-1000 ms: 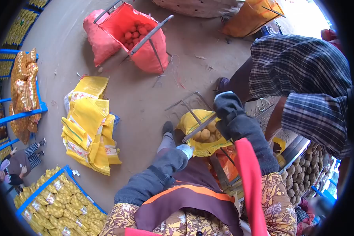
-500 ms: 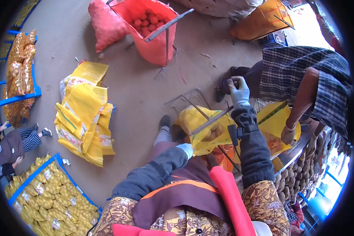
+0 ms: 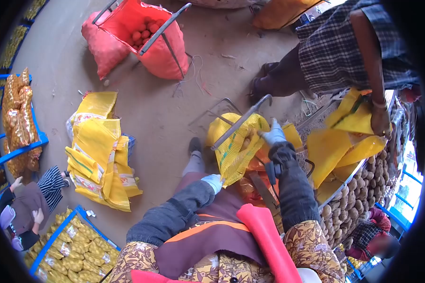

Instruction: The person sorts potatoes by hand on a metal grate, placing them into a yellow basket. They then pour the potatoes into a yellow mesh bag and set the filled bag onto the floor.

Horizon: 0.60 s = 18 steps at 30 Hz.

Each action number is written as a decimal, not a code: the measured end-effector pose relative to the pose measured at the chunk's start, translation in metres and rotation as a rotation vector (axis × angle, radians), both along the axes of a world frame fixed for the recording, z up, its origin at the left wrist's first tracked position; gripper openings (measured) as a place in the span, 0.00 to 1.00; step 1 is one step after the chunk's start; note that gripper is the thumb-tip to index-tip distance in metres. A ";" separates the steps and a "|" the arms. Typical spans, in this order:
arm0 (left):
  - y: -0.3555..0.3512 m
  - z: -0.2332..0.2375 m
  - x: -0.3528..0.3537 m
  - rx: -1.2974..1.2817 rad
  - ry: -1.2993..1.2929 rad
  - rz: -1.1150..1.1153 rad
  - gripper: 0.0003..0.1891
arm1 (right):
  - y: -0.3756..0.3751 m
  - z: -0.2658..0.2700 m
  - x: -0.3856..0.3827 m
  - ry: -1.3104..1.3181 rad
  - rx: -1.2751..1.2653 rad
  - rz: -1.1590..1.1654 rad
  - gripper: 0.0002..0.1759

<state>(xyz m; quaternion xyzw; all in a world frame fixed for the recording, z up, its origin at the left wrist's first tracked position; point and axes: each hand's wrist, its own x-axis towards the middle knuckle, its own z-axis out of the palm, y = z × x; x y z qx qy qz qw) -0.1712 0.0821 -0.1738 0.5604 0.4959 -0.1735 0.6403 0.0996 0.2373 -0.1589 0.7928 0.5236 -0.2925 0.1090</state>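
Observation:
Both my hands wear light gloves. My left hand [image 3: 214, 183] pinches the lower edge of a yellow mesh bag [image 3: 231, 153] in front of me. My right hand [image 3: 273, 134] is at the bag's right side, beside its folded mesh, with fingers spread at least in part; its contact with the mesh is unclear. A metal frame [image 3: 241, 123] stands at the bag, its bar crossing over the mesh. What lies inside the bag is mostly hidden. Orange-red mesh [image 3: 250, 188] shows just below it.
A co-worker's hand [image 3: 380, 120] holds yellow sacks at the right, above heaped potatoes [image 3: 352, 205]. Yellow sacks [image 3: 97, 151] lie on the floor at left. A red sack [image 3: 163, 54] stands at the top. Bagged potatoes [image 3: 75, 250] fill a blue-framed bin at lower left.
My right hand has come down from above the frame to the bag's side, and its fingers have opened. The bag's mesh has shifted and folded. The co-worker's yellow sack has been lifted and moved right.

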 end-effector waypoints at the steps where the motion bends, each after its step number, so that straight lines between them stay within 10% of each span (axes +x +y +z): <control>1: 0.000 0.000 0.000 0.009 -0.003 -0.009 0.21 | 0.003 -0.041 0.011 0.176 0.172 -0.156 0.43; 3: -0.005 -0.003 -0.005 0.017 0.024 -0.012 0.21 | 0.016 -0.071 0.011 0.369 0.351 -0.314 0.33; 6: -0.004 0.007 -0.009 0.020 0.055 -0.017 0.22 | 0.026 -0.078 -0.019 1.348 0.452 -0.745 0.22; 9: -0.020 0.005 -0.015 0.137 0.048 -0.026 0.22 | -0.001 -0.068 -0.029 1.287 0.391 -0.843 0.16; 10: -0.024 0.003 -0.021 -0.031 0.046 0.145 0.22 | -0.011 -0.064 -0.052 1.211 0.646 -1.200 0.13; 13: -0.038 0.010 -0.049 -0.326 -0.029 0.727 0.20 | -0.041 -0.037 -0.044 1.068 0.439 -0.792 0.11; 18: -0.095 0.045 -0.080 -0.305 -0.043 0.798 0.18 | -0.094 0.045 -0.067 1.081 0.246 -0.777 0.10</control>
